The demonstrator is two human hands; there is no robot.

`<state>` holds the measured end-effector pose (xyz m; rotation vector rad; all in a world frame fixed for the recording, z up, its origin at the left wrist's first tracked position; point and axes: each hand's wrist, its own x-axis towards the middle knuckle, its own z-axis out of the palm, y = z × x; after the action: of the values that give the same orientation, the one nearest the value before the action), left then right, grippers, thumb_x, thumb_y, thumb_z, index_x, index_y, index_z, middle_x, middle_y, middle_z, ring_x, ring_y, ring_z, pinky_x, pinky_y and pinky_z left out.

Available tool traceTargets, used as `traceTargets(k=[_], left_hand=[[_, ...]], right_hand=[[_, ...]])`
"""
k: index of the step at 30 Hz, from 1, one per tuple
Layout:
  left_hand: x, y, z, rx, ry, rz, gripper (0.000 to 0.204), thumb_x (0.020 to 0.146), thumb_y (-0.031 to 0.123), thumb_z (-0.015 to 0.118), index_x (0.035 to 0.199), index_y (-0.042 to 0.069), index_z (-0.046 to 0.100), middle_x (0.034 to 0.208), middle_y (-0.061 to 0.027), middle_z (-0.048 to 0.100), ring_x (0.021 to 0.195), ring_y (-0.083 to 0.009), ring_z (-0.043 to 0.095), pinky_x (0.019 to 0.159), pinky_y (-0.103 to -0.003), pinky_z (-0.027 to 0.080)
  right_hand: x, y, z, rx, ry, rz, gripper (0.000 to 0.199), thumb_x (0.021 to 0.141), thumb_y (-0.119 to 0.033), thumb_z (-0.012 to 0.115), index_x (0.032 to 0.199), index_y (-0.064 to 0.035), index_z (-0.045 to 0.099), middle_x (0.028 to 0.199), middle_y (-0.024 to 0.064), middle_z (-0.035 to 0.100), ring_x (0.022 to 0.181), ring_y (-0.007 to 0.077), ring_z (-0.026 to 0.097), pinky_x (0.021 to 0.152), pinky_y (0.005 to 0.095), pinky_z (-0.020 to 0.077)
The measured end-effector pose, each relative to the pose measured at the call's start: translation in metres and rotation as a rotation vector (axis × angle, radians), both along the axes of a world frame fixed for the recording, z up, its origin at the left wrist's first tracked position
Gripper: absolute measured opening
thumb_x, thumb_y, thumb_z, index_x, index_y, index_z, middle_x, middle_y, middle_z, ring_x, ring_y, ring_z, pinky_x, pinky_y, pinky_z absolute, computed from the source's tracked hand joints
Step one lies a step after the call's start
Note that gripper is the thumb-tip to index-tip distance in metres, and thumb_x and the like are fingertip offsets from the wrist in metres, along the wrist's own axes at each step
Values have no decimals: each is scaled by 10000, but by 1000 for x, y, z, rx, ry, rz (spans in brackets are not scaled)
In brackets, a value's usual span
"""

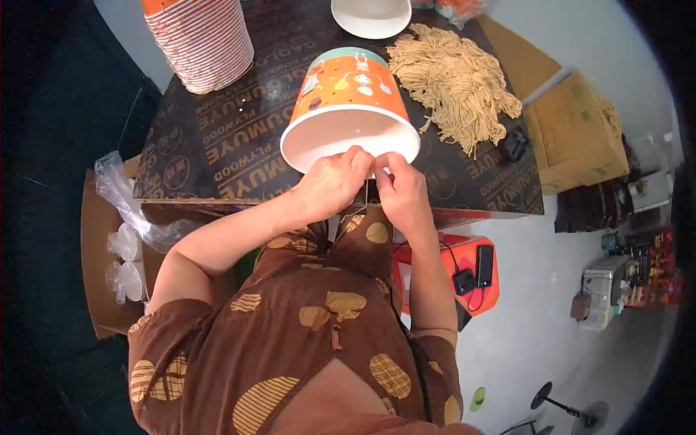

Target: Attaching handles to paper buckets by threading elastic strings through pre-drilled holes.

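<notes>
I saw the dark printed plywood board (217, 130) filling the upper middle of the frame, pale lettering and round stamps repeated across it. On it, at centre, lay the paper bucket (348, 109), tipped on its side with its white mouth turned toward me; its outside was orange with small cartoon figures and a pale green band near the base. Right of the bucket, a heap of pale dry noodles (457, 80) spread over the board. At the upper left stood a stack of nested paper cups (206, 43), white with thin red stripes. A brown cardboard box (580, 130) sat at the right edge, below the board's level, and a white bowl (371, 16) showed at the top centre.

My left hand (330, 185) and right hand (402, 190) met at the bucket's lower rim, both with fingers pinched together on something thin and small between them; I could not tell what it was.

Lower right, a red stool (489, 283) carried a black phone (484, 265) and a charger. At the left edge, clear plastic cups (129, 261) lay in a bag inside an open carton.
</notes>
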<state>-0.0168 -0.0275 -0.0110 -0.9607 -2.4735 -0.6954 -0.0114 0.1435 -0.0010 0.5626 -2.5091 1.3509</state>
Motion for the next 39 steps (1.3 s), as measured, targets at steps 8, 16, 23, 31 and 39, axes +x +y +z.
traceTargets(k=[8,16,23,31,39], left_hand=[[0,0,2,-5,-12,-29,230,806,44,552,988,-24,430,841,-181,543,622,-366,627,509,-434,528],[-2,0,-4,5,-37,-4,247,780,30,578,973,-30,436,830,-181,542,623,-367,627,508,-437,525],[-5,1,-4,79,-28,-10,202,807,35,581,950,-27,453,811,-195,572,612,-374,629,506,-440,519],[-5,3,0,101,-54,-16,177,840,53,563,962,-24,461,811,-204,591,625,-382,640,513,-442,525],[-5,2,-3,95,-96,-2,201,833,41,573,993,-25,471,838,-210,603,649,-387,645,542,-451,535]], right_hand=[[-1,1,6,15,1,83,193,879,-46,557,1072,-46,566,879,230,645,860,442,616,720,504,483],[-1,4,5,71,-83,60,139,889,-14,545,1026,-5,567,896,248,643,880,438,633,728,437,499],[-2,4,1,26,-31,55,183,881,5,548,1062,-13,531,899,241,646,859,448,632,711,444,496],[0,4,3,26,5,32,226,881,5,536,1101,-10,585,927,248,655,873,435,642,727,433,505],[0,1,0,33,3,26,148,875,4,552,1016,-6,595,847,240,648,798,419,645,670,424,497]])
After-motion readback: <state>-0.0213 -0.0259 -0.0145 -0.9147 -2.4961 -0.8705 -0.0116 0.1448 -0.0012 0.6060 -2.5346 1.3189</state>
